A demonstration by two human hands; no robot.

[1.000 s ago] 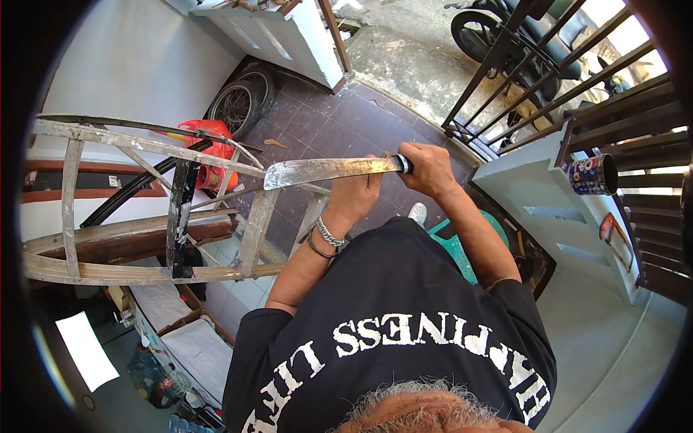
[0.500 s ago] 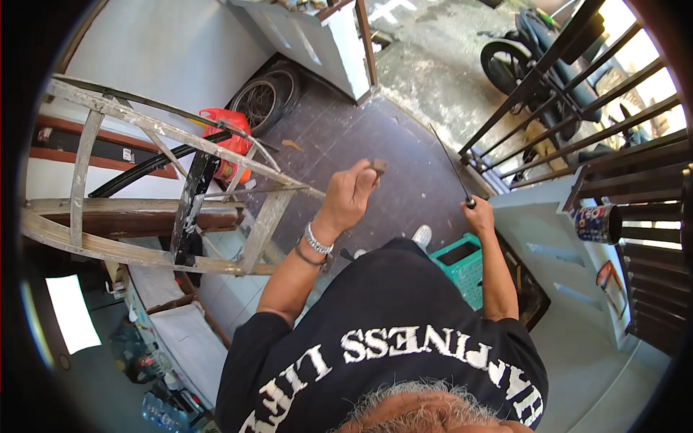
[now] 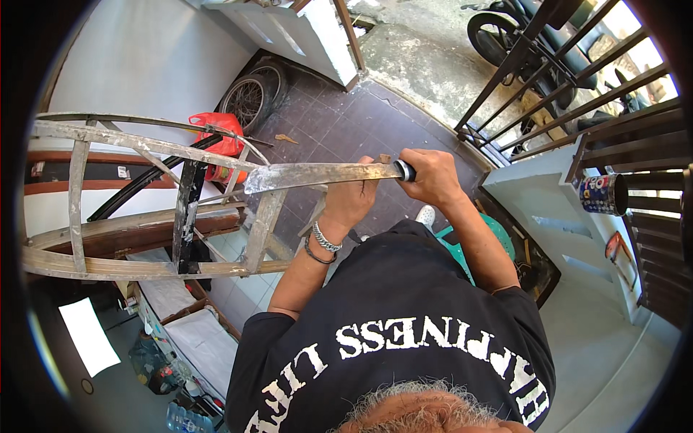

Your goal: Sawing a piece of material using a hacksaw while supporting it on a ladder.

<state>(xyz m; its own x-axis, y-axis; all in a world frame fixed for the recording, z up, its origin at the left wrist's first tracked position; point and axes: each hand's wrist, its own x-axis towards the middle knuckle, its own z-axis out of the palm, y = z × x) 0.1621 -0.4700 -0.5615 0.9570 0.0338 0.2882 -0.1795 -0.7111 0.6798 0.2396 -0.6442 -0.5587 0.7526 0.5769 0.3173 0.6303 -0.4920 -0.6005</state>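
My right hand (image 3: pixel 431 177) is closed round the dark handle of a machete (image 3: pixel 317 174). The long blade points left, with its worn, whitish tip in front of the ladder. Behind the blade, my left hand (image 3: pixel 350 202) is closed on a small brown block (image 3: pixel 385 158), whose top shows just above the blade near the handle. Whether the block is wood or stone I cannot tell. The blade covers part of my left fingers, and the two hands are close together.
A paint-spattered ladder (image 3: pixel 130 270) fills the left, by a red plastic bag (image 3: pixel 216 133) and wheels (image 3: pixel 249 101). Green plastic furniture (image 3: pixel 498 234) stands beyond my right forearm. A barred gate (image 3: pixel 577 79) and a wall-mounted patterned can (image 3: pixel 603 195) are at right.
My right hand has come up and left, swinging the machete from pointing away on the right to lying across my left hand. My left hand still grips the block.
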